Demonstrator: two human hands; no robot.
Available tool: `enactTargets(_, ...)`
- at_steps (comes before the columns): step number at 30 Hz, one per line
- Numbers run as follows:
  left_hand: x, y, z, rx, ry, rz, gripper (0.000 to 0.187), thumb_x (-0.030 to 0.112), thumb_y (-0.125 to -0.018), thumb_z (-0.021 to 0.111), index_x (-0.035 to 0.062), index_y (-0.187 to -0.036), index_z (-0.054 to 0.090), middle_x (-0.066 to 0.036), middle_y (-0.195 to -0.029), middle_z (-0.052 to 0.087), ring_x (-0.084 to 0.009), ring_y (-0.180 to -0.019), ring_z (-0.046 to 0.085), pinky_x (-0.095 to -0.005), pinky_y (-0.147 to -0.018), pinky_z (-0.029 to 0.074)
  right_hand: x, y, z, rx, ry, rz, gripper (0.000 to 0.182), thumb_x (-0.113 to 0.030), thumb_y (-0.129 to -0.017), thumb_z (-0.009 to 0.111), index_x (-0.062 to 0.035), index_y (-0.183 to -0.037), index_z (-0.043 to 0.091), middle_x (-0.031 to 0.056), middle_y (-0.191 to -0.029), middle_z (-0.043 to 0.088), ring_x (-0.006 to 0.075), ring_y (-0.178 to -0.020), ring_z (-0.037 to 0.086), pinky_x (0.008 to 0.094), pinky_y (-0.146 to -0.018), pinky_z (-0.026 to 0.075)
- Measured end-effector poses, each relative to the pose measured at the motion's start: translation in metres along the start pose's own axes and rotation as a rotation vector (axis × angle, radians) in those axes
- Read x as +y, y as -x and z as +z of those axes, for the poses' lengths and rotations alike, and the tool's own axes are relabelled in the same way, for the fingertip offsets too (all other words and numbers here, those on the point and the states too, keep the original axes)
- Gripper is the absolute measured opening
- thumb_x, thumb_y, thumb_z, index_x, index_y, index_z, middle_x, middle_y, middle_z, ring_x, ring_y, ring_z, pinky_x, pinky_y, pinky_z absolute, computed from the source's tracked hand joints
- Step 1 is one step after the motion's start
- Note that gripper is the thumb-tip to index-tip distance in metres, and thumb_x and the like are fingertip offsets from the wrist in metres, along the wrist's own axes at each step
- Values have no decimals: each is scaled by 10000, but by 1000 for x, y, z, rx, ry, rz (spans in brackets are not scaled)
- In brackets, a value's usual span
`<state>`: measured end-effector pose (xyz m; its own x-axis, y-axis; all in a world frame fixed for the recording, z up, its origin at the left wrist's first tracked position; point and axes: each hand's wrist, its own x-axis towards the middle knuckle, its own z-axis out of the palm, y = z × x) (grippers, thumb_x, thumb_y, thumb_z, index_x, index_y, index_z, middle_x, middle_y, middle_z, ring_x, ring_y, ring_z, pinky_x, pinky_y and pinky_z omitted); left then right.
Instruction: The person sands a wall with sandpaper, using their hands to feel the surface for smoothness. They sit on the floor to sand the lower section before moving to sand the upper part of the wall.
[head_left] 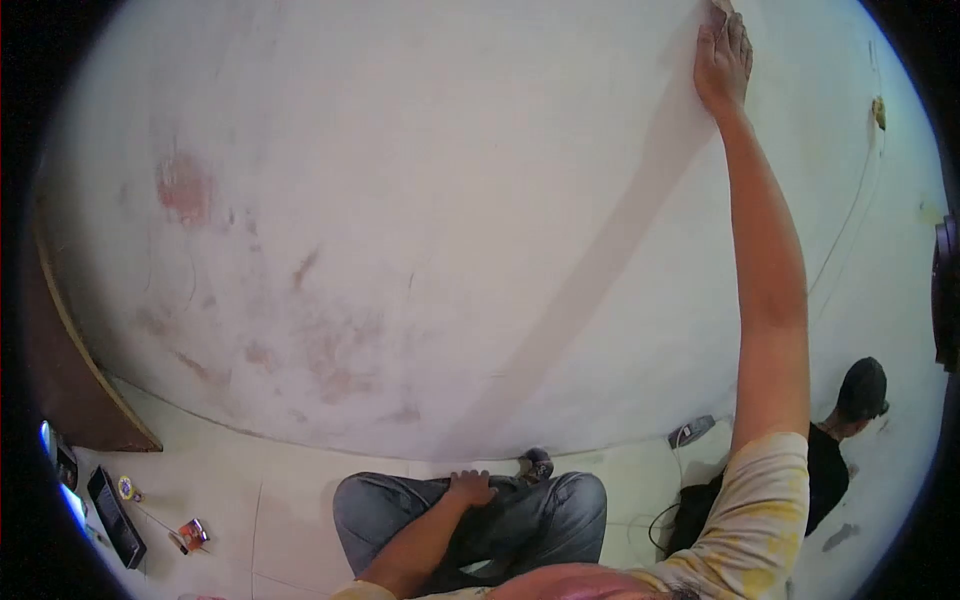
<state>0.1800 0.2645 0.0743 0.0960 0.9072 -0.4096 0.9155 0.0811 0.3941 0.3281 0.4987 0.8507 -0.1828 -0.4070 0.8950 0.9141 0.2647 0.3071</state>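
Note:
My right arm stretches far up to the pale wall (500, 200). High on it, my right hand (724, 65) presses a small tan sheet that looks like sandpaper (722, 8), partly cut off by the top edge of the view. The fingers are bent over the sheet and cover most of it. Low in the middle, my left hand (472, 488) lies on my lap with nothing in it, the fingers resting over the grey trousers (560, 515).
Reddish worn patches (184, 188) mark the wall's left side. A person in black (828, 470) sits close at right, near a power strip (691, 431) with a cord. On the tiled floor (290, 500) at left lie a dark tray (116, 518), a tape roll (128, 488) and a small red pack (194, 534). A brown panel (80, 370) stands left.

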Motion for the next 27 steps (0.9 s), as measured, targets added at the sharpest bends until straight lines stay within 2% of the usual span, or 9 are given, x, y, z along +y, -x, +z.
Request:
enactTargets(2, 0, 2, 3, 9, -11, -3, 669, 546, -913, 483, 68, -1378, 434, -189, -1393, 481, -386, -1324, 413, -614, -1072, 268, 19, -21, 8, 16, -8, -1, 567, -395, -1035, 240, -63, -1492, 298, 253, -1493, 342, 396, -1381, 319, 443, -1147, 245)
enactTargets(5, -2, 4, 0, 1, 5, 8, 663, 540, -915, 482, 65, -1376, 440, -191, -1387, 486, -377, -1316, 426, -613, -1067, 281, 16, -64, 5, -85, -196, 485, 560, -397, -1032, 260, -70, -1483, 320, 252, -1486, 354, 402, -1370, 332, 444, -1136, 263)
enactTargets(8, -4, -3, 5, 11, 26, 7, 659, 536, -918, 481, 66, -1378, 439, -194, -1388, 483, -380, -1314, 427, -607, -1069, 281, -13, -50, -19, -130, -295, 454, 596, -447, -1027, 216, -82, -1486, 322, 232, -1482, 373, 407, -1379, 320, 430, -1150, 248)
enactTargets(11, -4, -6, 6, 22, -9, 2, 659, 535, -920, 481, 70, -1384, 431, -189, -1398, 473, -383, -1308, 430, -602, -1076, 273, -32, 32, -8, -42, -194, 117, 613, -503, -1014, 276, -158, -1520, 276, 165, -1565, 247, 335, -1454, 194, 452, -1188, 103)
enactTargets(13, 0, -3, 7, 7, -3, 20, 658, 537, -922, 476, 73, -1385, 429, -189, -1396, 473, -382, -1306, 431, -599, -1073, 276, -39, 56, -30, -93, -224, 78, 607, -494, -1019, 243, -160, -1525, 263, 157, -1573, 233, 330, -1457, 189, 443, -1191, 94)
enactTargets(18, -5, -6, 9, 24, -2, 18, 646, 530, -929, 467, 69, -1381, 429, -193, -1384, 479, -378, -1308, 426, -593, -1053, 290, 32, -4, 45, -50, -209, 81, 604, -459, -1027, 221, -127, -1531, 235, 161, -1563, 257, 339, -1453, 196, 454, -1192, 85)
enactTargets(21, -3, 2, 1, 16, 14, 30, 641, 516, -930, 472, 58, -1376, 432, -192, -1385, 478, -376, -1306, 425, -597, -1058, 283, 0, -40, 23, -176, -78, 357, 584, -425, -1035, 175, -96, -1509, 268, 166, -1542, 301, 367, -1430, 238, 431, -1177, 188)
enactTargets(26, 0, 0, 2, 4, 13, 2, 645, 506, -937, 463, 53, -1394, 420, -193, -1393, 470, -379, -1309, 415, -593, -1071, 274, -80, 49, -48, -213, -277, 222, 542, -341, -1044, 213, -107, -1533, 199, 115, -1599, 179, 315, -1471, 145, 485, -1186, 122)
enactTargets(27, -1, -1, 2, 9, 33, 9, 646, 504, -938, 465, 54, -1400, 416, -192, -1397, 465, -378, -1313, 410, -591, -1074, 272, -86, 85, -55, -165, -313, 95, 554, -379, -1030, 264, -130, -1524, 250, 175, -1573, 210, 366, -1448, 186, 499, -1179, 124)
